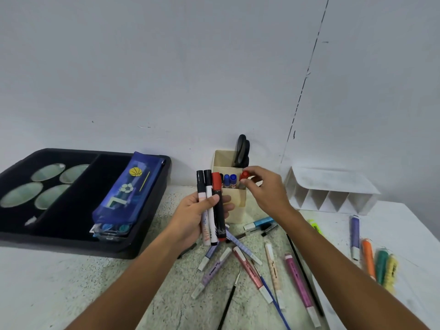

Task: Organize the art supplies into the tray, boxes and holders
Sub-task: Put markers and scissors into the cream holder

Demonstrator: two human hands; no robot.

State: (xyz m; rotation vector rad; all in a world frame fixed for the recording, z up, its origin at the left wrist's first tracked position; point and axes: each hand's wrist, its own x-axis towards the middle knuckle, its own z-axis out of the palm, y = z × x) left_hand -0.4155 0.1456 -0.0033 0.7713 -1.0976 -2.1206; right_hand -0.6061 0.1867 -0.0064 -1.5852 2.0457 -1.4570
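My left hand [196, 216] grips three upright markers [210, 206]: two with black caps and one with a red cap. My right hand [264, 189] pinches a red-capped marker [243, 177] by its top, standing it in the cream pen holder [234, 201]. Blue-capped markers [229, 180] and black scissors [242, 148] stand in that holder too. Several pastel pens [247, 265] and thin brushes [228, 303] lie scattered on the table below my hands.
A black tray [145, 236] at left holds a blue pencil case [121, 198] and round lids [35, 186]. A white divided organizer [331, 189] stands at right by the wall. Highlighters [378, 263] and a purple pen [354, 234] lie on the right table.
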